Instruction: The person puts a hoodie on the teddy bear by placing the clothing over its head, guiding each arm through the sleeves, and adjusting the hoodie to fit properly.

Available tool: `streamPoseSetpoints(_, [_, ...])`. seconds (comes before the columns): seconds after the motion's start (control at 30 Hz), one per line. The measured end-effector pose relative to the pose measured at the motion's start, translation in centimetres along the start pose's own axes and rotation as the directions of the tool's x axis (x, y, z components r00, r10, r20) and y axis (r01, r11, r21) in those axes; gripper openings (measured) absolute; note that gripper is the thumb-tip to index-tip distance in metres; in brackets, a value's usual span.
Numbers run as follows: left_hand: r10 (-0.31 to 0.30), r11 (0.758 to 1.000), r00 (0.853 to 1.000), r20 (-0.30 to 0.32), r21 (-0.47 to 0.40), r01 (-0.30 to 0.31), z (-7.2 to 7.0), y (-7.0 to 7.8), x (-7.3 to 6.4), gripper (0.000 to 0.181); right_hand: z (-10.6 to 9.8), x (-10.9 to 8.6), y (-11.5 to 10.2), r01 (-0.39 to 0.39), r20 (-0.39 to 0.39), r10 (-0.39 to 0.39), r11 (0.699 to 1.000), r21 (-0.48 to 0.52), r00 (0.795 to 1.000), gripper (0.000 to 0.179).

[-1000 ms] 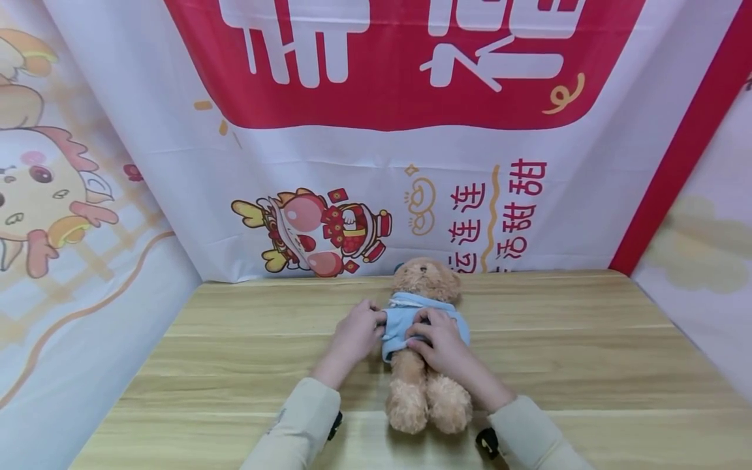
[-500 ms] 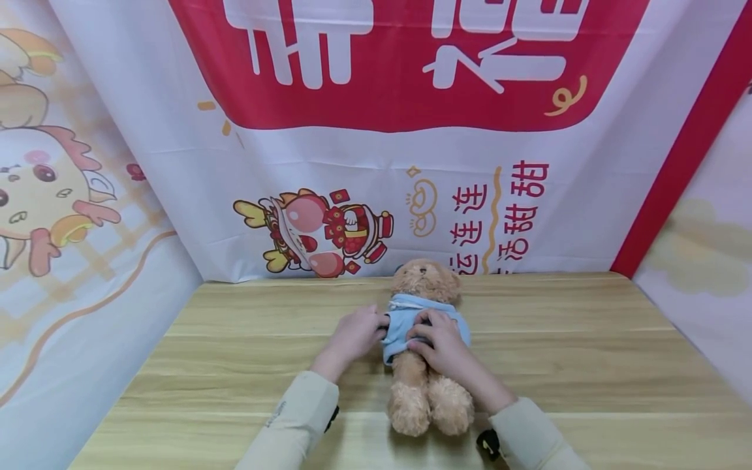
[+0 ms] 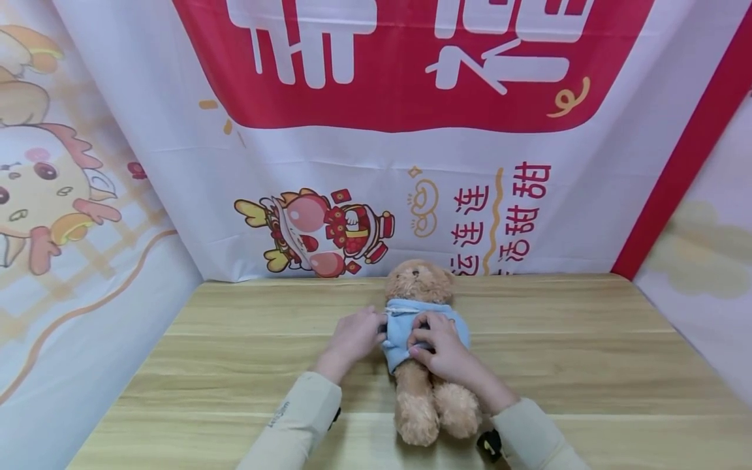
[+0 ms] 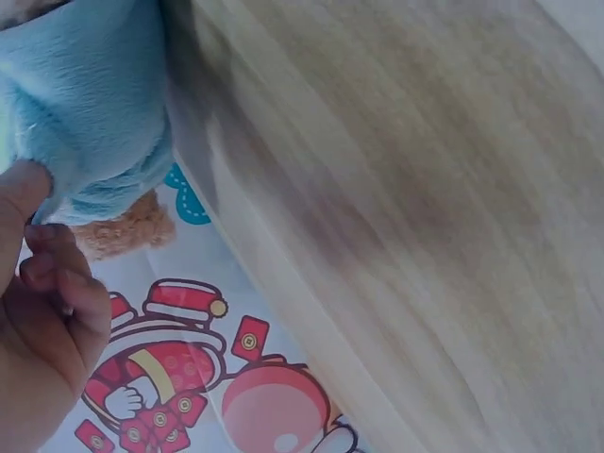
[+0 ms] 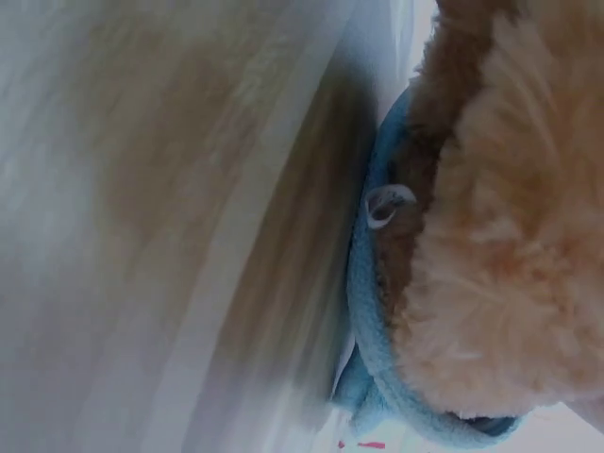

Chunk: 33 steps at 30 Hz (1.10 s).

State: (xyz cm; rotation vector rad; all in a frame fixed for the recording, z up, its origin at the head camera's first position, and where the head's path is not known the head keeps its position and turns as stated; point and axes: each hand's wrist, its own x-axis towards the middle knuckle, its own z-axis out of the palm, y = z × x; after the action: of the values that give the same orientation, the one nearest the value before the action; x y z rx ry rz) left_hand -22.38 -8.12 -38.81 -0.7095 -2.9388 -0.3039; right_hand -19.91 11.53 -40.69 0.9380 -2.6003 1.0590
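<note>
A light-brown teddy bear [image 3: 416, 284] in a blue shirt [image 3: 399, 329] lies on its back, head toward the rear edge. At the shirt's left side, my left hand [image 3: 354, 336] pinches the blue cloth; the left wrist view shows that hand's thumb [image 4: 26, 189] against a fold of it. Across the bear's belly, my right hand [image 3: 443, 349] holds the shirt front near its hem, thumb low and fingers bent above. The right wrist view has the fuzzy legs [image 5: 528, 208], the shirt hem [image 5: 363, 293] and a small white label [image 5: 385, 204], while the right hand's fingers are hidden there.
The bear rests on a wood-grain table [image 3: 247, 365]. Behind it hangs a white and red printed cloth [image 3: 329, 150], right at the table's rear edge. Printed cloths also stand at the left [image 3: 135, 313] and right [image 3: 705, 313] sides.
The bear has turned slightly: its head has shifted a little left, and its feet have moved right and nearer. Both hands keep their places on the shirt.
</note>
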Motion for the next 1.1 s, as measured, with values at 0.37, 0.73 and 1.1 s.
streamPoseSetpoints(0.37, [-0.028, 0.998, 0.997, 0.075, 0.054, 0.024, -0.9, 0.7, 0.0, 0.019, 0.6, 0.0, -0.3, -0.019, 0.003, 0.019, 0.999, -0.027, 1.0, 0.011])
streamPoseSetpoints(0.73, [-0.02, 0.999, 0.995, 0.095, -0.04, 0.024, -0.4, 1.0, 0.1, 0.008, 0.5, -0.1, -0.4, -0.006, -0.01, 0.005, 0.998, -0.064, 1.0, 0.012])
streamPoseSetpoints(1.1, [-0.118, 0.956, 0.993, -0.027, -0.272, 0.106, 0.5, 0.0, 0.4, 0.006, -0.3, -0.4, -0.1, -0.038, -0.016, 0.038, 0.999, -0.01, 0.999, 0.01])
